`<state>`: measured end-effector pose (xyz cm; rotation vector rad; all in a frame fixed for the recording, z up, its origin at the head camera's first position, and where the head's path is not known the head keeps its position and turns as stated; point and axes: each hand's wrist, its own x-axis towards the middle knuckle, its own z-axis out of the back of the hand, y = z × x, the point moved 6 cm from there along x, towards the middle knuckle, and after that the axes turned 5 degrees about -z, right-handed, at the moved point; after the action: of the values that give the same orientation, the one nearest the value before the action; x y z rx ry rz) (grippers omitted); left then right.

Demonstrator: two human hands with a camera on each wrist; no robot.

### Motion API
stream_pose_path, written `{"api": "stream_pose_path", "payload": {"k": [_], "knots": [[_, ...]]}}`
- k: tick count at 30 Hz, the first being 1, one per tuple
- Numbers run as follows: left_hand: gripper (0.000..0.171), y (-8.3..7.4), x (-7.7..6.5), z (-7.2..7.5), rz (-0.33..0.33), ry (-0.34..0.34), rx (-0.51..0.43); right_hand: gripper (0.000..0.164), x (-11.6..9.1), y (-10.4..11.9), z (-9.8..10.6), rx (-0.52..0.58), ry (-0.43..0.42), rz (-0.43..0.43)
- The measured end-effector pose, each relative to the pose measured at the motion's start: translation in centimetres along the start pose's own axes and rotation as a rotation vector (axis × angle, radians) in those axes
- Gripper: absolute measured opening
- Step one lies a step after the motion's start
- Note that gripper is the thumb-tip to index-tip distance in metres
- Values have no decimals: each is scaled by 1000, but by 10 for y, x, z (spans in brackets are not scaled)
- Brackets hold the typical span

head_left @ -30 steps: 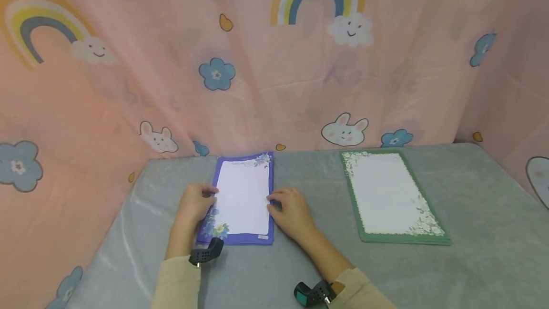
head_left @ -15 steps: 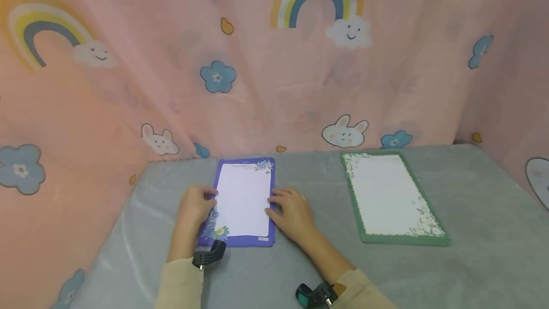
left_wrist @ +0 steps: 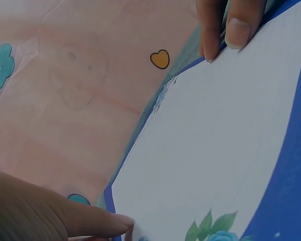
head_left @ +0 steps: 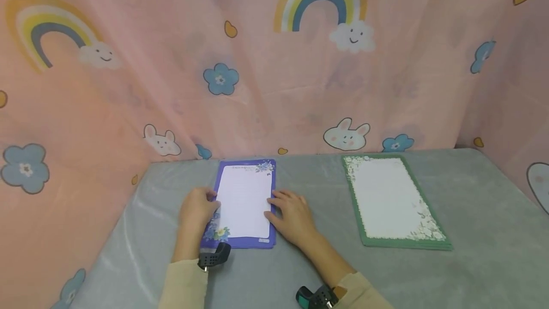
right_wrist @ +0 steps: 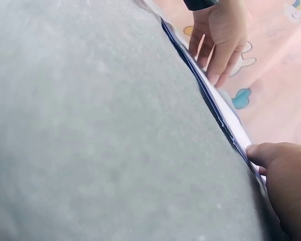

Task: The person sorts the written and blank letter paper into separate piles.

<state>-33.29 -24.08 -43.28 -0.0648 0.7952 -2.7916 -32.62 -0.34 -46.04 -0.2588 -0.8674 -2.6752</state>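
Observation:
A stack of purple-bordered letter paper [head_left: 244, 204] with blue flower corners lies left of centre in the head view. At its left long edge, my left hand [head_left: 197, 209] pinches the border, thumb on top and fingers curled at the side. Across from it my right hand [head_left: 296, 218] rests on the right edge, its fingers spread and its thumb tip on the top sheet. In the right wrist view the layered edges of the stack [right_wrist: 218, 115] show side-on, slightly uneven. The undersides of both hands' fingertips are partly hidden.
On the grey cloth-covered table [head_left: 317, 175], a second stack of letter paper [head_left: 390, 199] with a green border and white flowers lies to the right. A pink patterned curtain [head_left: 266, 61] hangs behind the table and along both sides.
The purple stack's top edge, slightly bowed before, now looks flatter. My right thumb and fingers have shifted slightly on the right edge. The view has tilted slightly upward.

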Motion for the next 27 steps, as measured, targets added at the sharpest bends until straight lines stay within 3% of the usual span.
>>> {"api": "stream_pose_path", "payload": {"k": [9,20,27], "knots": [[34,-3,0,5,-9,25,18,35,1,2,-1,11,46,-10],[45,-23,-2,2,-38,89,35,46,5,-7,7,29,113,-33],[41,-43,-2,-8,-137,103,20,53,5,-21,22,35,245,1]]}}
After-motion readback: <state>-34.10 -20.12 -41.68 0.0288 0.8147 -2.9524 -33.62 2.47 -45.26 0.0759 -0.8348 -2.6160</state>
